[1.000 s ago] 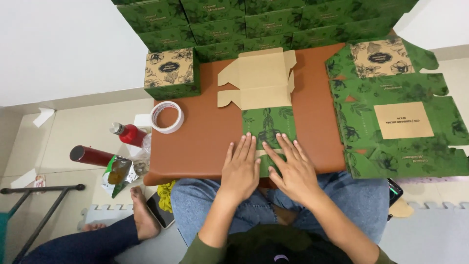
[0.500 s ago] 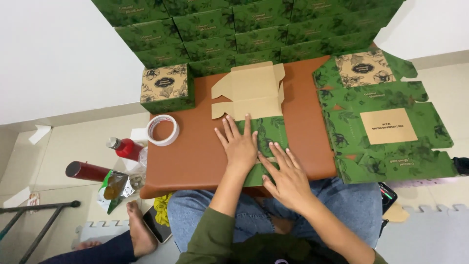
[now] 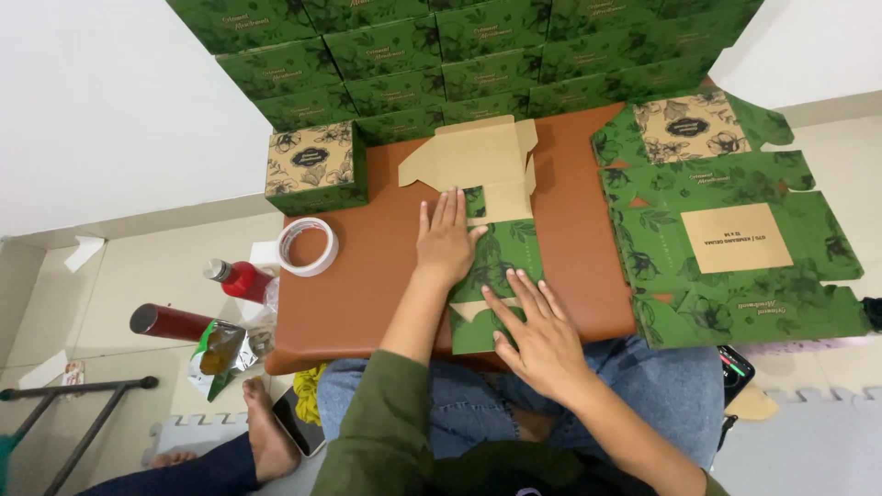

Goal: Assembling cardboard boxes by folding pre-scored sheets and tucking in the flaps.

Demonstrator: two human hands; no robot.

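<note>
Left hand: your left hand lies flat, palm down, fingers straight and close together, on the far left edge of the green floral box blank; it pins that end to the worktop.
Right hand: your right hand rests palm down on the near end of the same blank, fingers spread; it pinches nothing and appears to press a fold flat.
Box blank: unfolded printed card, green face up with a brown underside showing at the far flaps, lying lengthwise on the brown worktop directly before your lap, so both hands reach it.
Flat stock: a stack of unfolded green blanks lies to your right, just beside the work.
Finished box: one assembled box with kraft floral lid stands at the far left corner, apart from the hands.
Box wall: rows of closed green boxes are stacked beyond the worktop.
Tape roll: a tape roll sits at the left edge, near your left hand.
Floor items: a red-capped bottle and a dark red cylinder lie left of the worktop.
</note>
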